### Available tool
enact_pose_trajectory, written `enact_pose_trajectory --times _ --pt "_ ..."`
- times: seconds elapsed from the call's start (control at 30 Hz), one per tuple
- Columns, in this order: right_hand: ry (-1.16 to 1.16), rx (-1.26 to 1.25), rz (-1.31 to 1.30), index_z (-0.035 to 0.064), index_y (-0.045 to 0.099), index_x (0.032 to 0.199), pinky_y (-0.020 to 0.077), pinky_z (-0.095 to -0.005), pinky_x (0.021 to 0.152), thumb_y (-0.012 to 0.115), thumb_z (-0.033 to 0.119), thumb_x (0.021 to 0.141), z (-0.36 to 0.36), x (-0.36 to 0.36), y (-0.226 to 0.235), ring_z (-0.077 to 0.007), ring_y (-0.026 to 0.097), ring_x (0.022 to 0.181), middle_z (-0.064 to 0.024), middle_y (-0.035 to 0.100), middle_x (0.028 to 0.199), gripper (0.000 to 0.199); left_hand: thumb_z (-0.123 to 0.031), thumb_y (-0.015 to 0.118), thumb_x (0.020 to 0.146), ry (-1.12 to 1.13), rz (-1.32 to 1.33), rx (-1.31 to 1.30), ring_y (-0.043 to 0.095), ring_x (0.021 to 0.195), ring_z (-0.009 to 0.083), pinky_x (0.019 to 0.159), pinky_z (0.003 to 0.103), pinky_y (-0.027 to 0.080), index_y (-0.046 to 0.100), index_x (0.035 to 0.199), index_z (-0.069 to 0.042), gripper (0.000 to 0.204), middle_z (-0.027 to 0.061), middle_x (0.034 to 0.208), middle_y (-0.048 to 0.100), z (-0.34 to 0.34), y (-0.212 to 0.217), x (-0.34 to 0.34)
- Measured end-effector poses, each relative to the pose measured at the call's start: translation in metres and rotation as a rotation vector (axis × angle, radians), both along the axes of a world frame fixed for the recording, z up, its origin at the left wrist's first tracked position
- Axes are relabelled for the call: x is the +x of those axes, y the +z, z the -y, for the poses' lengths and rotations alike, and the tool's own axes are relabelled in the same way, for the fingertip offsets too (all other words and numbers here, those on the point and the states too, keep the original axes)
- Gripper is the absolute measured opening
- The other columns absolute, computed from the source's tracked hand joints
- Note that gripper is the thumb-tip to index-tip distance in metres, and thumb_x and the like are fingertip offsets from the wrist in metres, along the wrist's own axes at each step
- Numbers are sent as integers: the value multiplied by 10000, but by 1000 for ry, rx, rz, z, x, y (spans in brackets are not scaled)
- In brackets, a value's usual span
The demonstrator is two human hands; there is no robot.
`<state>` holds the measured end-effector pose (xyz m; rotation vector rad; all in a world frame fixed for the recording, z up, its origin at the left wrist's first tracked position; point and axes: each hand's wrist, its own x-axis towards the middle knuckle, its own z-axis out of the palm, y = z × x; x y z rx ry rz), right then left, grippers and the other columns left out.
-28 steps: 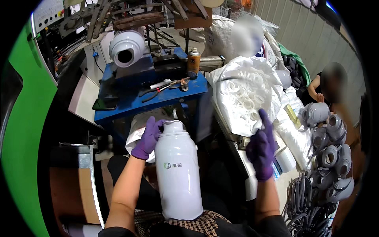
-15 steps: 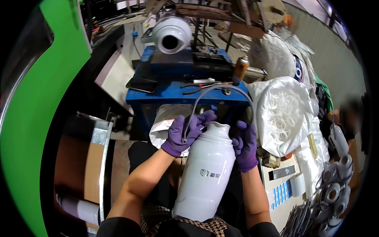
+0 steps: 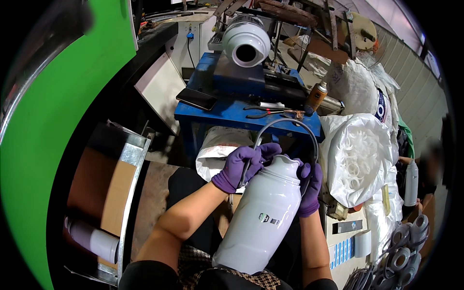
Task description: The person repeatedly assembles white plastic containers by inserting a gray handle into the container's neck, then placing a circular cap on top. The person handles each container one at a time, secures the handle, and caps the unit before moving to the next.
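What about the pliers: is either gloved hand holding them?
No, the pliers lie on the blue workbench, apart from the left hand and right hand.

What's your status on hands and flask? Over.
Left hand holding grey handle; right hand at its right side, grip unclear. White flask between them, tilted. Pliers on blue bench beyond, not in the way.

The flask body [image 3: 261,220] looks glossy (smooth too), the handle [image 3: 285,120] plastic-like.
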<state>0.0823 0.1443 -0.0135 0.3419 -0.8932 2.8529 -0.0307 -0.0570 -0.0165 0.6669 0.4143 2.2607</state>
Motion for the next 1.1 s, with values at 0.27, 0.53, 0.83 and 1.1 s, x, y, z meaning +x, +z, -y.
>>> enact_pose_trajectory --times 0.27,0.53,0.83,1.1 --pt "167 -126 65 118 623 1378 323 -503 1200 472 603 1024 10 3 1 -355 495 1385 -152 609 1399 619 -287 533 1035 193 -437 -481 630 1160 207 1035 336 471 678 1100 36 360 133 1131 701 18 16 -7" --pt "121 612 140 58 590 1345 421 -402 1116 559 423 1013 -6 -13 1 -248 564 1279 -133 608 1352 495 -290 636 963 203 -419 -462 544 680 39 661 213 460 664 1266 14 430 27 1018 721 61 52 2" --pt "212 322 144 40 558 1320 474 -395 1065 634 333 940 5 -12 -2 -240 594 1208 -114 614 1304 487 -173 625 920 212 -308 -342 458 569 41 614 209 401 674 849 -19 177 -3 652 571 53 55 31" --pt "311 417 219 40 566 1276 485 -393 1057 730 382 884 15 -11 22 -259 572 1263 -131 585 1359 545 -130 793 801 498 -871 -382 585 1134 177 1017 358 453 670 1148 -15 386 117 1233 647 42 50 26"
